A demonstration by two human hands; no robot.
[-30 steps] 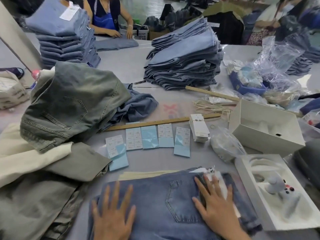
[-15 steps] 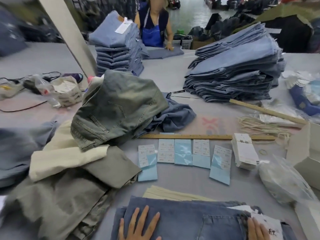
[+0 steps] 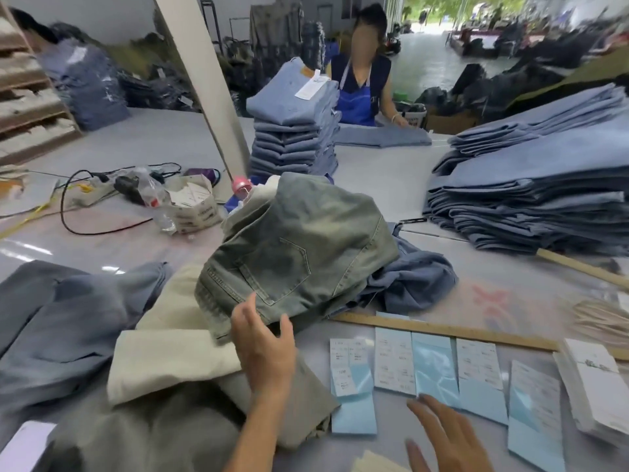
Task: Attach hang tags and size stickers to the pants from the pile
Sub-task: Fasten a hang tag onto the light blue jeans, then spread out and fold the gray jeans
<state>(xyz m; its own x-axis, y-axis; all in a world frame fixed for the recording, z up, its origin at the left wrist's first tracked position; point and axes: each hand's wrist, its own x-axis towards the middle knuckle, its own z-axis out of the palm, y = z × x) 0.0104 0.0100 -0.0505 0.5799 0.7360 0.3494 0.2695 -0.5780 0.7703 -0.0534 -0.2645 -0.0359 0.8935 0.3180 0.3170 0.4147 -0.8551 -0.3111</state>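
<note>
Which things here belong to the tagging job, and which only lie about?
Job: grey-green jeans, left hand reaching for them, size sticker sheets, hang tag stack.
Lying about: plastic bottle, black cable, wooden ruler.

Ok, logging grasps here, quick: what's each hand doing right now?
Left hand: open, fingers spread, reaching toward the green-grey jeans, holding nothing.
Right hand: open, over the table, holding nothing.

Grey table [image 3: 381, 178]: pants pile [image 3: 292, 253], sticker sheets [image 3: 429, 366], wooden ruler [image 3: 442, 330], tag stack [image 3: 595, 379].
</note>
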